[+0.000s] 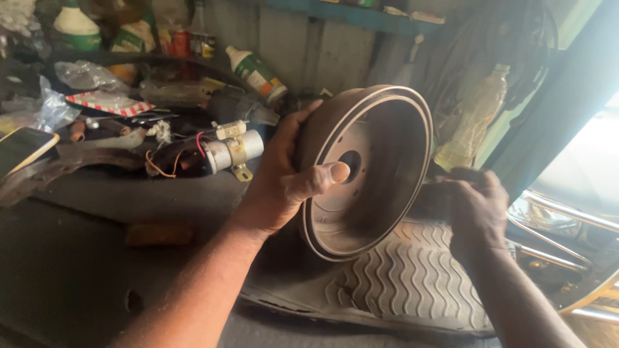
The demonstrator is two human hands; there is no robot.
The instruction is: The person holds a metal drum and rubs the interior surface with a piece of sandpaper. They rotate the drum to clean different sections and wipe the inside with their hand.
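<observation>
My left hand [284,177] grips a round rusty-brown metal brake drum [380,161] by its rim, thumb inside the open face, holding it tilted on edge above a grooved rubber mat [412,283]. The drum's inner face shows a centre hole and small bolt holes. My right hand [474,206] is at the drum's lower right, fingers curled on something dark that I cannot make out; whether it touches the drum is unclear.
A cluttered dark workbench [97,212] holds a small cylindrical motor with wires [222,154], plastic bottles [258,72], bags, a phone [22,148] at left. A clear bottle [474,119] hangs at right. Chrome tubing [567,219] lies far right.
</observation>
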